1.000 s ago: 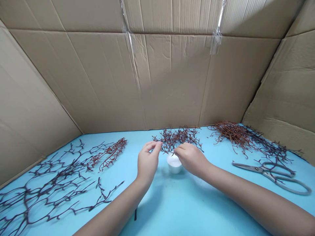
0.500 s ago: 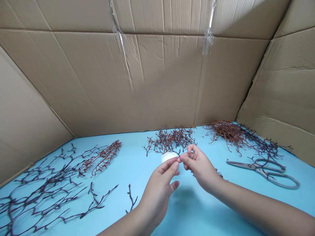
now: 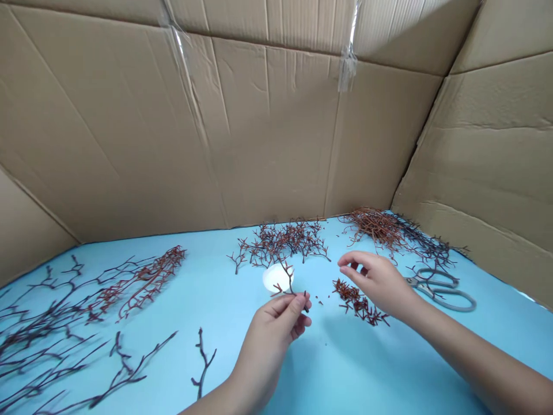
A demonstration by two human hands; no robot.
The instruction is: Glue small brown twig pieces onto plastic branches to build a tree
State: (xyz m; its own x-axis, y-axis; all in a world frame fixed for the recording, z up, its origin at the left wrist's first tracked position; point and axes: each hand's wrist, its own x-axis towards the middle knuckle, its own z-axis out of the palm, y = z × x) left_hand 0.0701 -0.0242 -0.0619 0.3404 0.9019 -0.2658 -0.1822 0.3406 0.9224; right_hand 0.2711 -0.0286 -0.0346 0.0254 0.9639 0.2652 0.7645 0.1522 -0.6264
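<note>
My left hand [image 3: 280,323] pinches a thin dark-brown branched twig [image 3: 288,276] between thumb and fingers. The twig stands up from the fingertips, with a small reddish forked piece on its left side. Just behind it sits a small round white dish [image 3: 273,278], partly covered by the twig and hand. My right hand [image 3: 375,279] hovers above a little heap of short reddish-brown forked pieces [image 3: 360,302]. Its fingers are bent, thumb and forefinger slightly apart, with nothing visible between them.
Behind the dish lies a pile of branched twigs [image 3: 285,242]. Long dark branches [image 3: 56,323] and reddish sprigs [image 3: 151,276] spread at left. Scissors [image 3: 444,288] lie right, near reddish stems [image 3: 375,225] and dark twigs [image 3: 423,239]. Cardboard walls [image 3: 268,138] enclose the blue table [image 3: 311,374].
My right hand has left the twig and moved right, over the small forked pieces. The left hand keeps the twig, now more plainly visible. The view has turned slightly right.
</note>
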